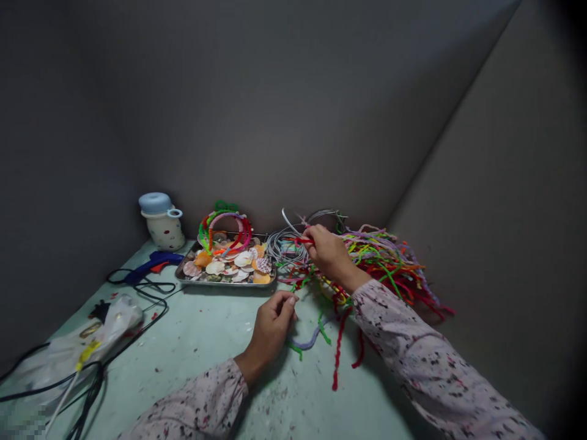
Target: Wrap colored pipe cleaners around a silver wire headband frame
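My right hand [326, 252] is closed in a pinch on a red pipe cleaner [301, 241], reaching into a heap of coloured pipe cleaners [389, 260] at the back right of the pale green table [202, 354]. Grey wire headbands [287, 241] lie just left of that hand. My left hand [271, 327] rests on the table nearer me with fingers curled; a lilac pipe cleaner [312, 337] and a green one lie beside it, and I cannot see whether it holds them.
A metal tray [202, 280] holds seashells and pipe-cleaner-wrapped headbands [224, 229]. A white jar with a blue lid [161, 221] stands at the back left. A blue glue gun [153, 264], black cables [147, 290] and a plastic bag [82, 342] lie at the left.
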The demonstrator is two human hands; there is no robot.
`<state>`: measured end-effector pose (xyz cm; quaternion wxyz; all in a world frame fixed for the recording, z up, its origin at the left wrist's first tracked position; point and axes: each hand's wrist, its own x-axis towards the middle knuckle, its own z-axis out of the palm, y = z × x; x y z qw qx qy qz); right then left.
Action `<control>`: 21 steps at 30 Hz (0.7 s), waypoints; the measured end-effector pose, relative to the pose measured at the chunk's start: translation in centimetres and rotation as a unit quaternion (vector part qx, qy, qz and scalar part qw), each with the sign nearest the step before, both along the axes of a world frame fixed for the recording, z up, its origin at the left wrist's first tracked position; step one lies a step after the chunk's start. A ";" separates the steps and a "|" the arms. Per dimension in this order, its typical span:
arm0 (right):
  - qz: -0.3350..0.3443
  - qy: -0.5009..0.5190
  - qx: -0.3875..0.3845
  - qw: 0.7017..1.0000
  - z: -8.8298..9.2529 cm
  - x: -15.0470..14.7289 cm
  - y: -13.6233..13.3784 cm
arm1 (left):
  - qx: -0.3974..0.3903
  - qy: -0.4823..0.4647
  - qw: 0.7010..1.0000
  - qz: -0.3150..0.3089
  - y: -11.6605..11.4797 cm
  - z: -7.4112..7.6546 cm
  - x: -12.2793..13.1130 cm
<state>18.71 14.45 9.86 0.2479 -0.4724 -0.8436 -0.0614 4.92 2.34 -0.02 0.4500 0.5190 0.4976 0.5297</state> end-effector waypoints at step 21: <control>0.164 0.205 0.004 0.965 -4.4 -0.3 3.2 | 0.224 0.485 0.843 0.056 9.6 4.7 -0.5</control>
